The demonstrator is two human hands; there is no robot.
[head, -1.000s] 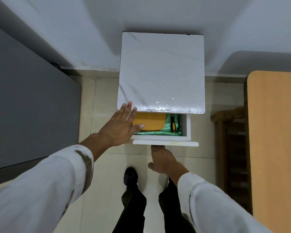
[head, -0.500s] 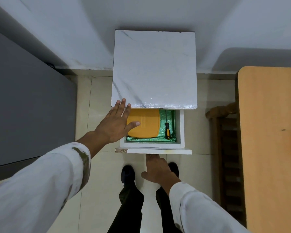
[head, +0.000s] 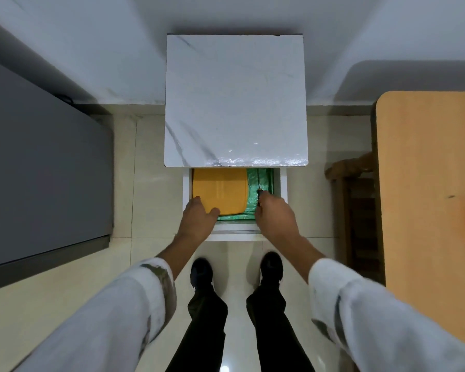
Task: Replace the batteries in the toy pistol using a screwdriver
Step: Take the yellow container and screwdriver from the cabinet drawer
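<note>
A white drawer (head: 283,183) stands pulled out below a marble-topped cabinet (head: 235,103). Inside it, on a green liner (head: 263,178), lies an orange box (head: 219,190) at the left. At the right lies a screwdriver (head: 258,183), its thin shaft pointing to the back, its handle mostly under my fingers. My left hand (head: 198,220) grips the orange box's near left corner, thumb on the lid. My right hand (head: 274,213) is closed around the screwdriver's handle. No toy pistol or batteries are visible.
A wooden table (head: 427,210) fills the right side, with a wooden chair (head: 355,200) tucked beside it. A large grey surface (head: 43,170) lies at the left. My two feet (head: 236,269) stand on the tiled floor in front of the drawer.
The drawer has slid further out. My left hand dropped from the cabinet edge onto the orange box. My right hand left the drawer front and reached in onto the screwdriver.
</note>
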